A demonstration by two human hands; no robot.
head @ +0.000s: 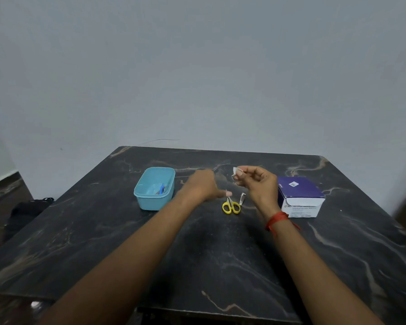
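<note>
My right hand [258,184] is raised over the dark marble table [197,242] and pinches a small white packet [236,171] between thumb and fingertips. My left hand [203,185] hovers blurred just left of it, over the table, with its thumb pointing toward the small yellow-handled scissors [231,204]; its fingers are hidden from me. A metal nail clipper [242,198] lies right beside the scissors. A purple and white box [299,195] stands to the right of my right hand.
A light blue plastic tub [154,187] with a few small items inside sits left of my hands. A dark bag [26,211] lies on the floor past the table's left edge. A grey wall rises behind the table.
</note>
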